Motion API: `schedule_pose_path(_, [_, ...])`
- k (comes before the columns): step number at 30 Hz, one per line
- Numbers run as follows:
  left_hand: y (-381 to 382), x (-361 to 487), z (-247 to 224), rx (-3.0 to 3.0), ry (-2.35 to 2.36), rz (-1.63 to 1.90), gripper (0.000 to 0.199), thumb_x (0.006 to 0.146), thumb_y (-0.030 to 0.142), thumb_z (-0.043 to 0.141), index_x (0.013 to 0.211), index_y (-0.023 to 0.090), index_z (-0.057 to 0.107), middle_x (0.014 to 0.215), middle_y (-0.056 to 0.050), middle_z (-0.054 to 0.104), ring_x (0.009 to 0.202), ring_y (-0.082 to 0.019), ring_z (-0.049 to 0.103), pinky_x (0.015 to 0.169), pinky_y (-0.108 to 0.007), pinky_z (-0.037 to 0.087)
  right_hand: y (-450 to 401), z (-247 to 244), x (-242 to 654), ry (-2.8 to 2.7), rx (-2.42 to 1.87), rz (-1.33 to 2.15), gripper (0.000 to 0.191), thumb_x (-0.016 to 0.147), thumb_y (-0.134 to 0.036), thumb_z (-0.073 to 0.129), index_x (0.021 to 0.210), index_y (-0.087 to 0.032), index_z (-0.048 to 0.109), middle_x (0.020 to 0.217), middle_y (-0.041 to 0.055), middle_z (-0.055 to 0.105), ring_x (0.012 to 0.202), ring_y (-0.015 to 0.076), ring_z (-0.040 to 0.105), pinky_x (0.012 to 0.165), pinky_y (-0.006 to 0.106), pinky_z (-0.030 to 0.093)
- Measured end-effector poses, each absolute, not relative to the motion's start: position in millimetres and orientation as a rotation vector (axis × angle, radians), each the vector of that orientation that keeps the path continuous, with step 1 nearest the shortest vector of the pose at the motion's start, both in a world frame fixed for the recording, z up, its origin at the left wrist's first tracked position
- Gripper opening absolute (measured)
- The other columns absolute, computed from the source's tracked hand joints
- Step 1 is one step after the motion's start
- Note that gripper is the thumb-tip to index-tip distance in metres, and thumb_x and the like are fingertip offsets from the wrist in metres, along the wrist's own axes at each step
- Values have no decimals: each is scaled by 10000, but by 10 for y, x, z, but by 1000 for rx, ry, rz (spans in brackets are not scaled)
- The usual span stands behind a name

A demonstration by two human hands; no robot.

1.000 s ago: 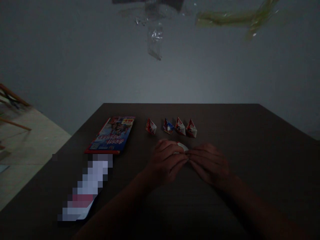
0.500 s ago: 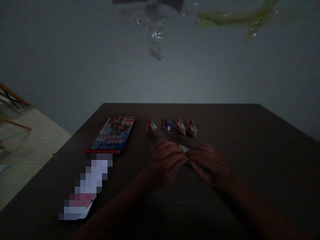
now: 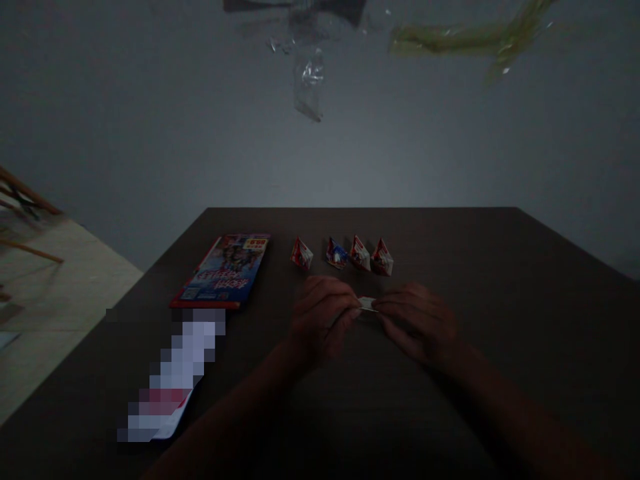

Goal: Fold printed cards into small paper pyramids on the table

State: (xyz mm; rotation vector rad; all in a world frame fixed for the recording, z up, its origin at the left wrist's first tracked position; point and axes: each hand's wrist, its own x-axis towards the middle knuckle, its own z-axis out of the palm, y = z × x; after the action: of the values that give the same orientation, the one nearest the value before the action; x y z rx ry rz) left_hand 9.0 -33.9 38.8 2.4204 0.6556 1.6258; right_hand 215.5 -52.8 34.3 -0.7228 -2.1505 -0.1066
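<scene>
- A bright panel (image 3: 173, 383), its face pixelated, is seen lying to the left of the left forearm, nearer than both hands.
- The left hand (image 3: 325, 317) is closed in a pinch, the left end of a pale folded piece (image 3: 368, 304) being held between thumb and fingers.
- The right hand (image 3: 420, 320) is set opposite, its fingertips gathered on the right end of the same piece.
- The piece is thus suspended in the narrow gap between the hands; only its middle is exposed, and whether the table (image 3: 500, 267) is touched by it cannot be told.
- The step in hand is judged to be a two-handed shaping or creasing of this piece; fine fingertip control, with both ends kept level, appears to be called for next.
- A printed booklet (image 3: 227, 270) is laid flat to the left of the left hand and somewhat beyond it.
- Four small pointed folded pieces (image 3: 360, 255) are stood in a row just beyond the hands, the leftmost being set apart from the others.
- Farthest off, yellowish tape (image 3: 445, 41) is stuck to the wall (image 3: 425, 147).
</scene>
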Motion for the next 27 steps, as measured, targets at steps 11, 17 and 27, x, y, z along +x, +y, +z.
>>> schedule_pose_path(11, [-300,16,326,2136,769,1747,61,817,138,574,852,172,610,838,-37,610,779,-141,592,690,-288,498,-498,337,2221,-2139,-818,-56,175,795,-113,576,931,-206,638,799,59,699,741,191,653,681,351,519])
schedule_pose_path(17, [-281,-9,289,1964,829,1720,34,820,155,584,832,170,611,842,-29,603,792,-138,586,713,-283,481,-506,321,2253,-2103,-879,-3,153,805,-121,569,927,-196,623,809,65,682,747,190,632,675,336,507])
schedule_pose_path(27, [-193,85,166,1395,1118,1290,162,791,319,598,784,158,581,659,0,631,581,-133,606,498,-222,475,-463,121,2267,-1655,-1189,414,109,822,-281,608,847,-189,660,791,42,693,724,179,648,644,298,520])
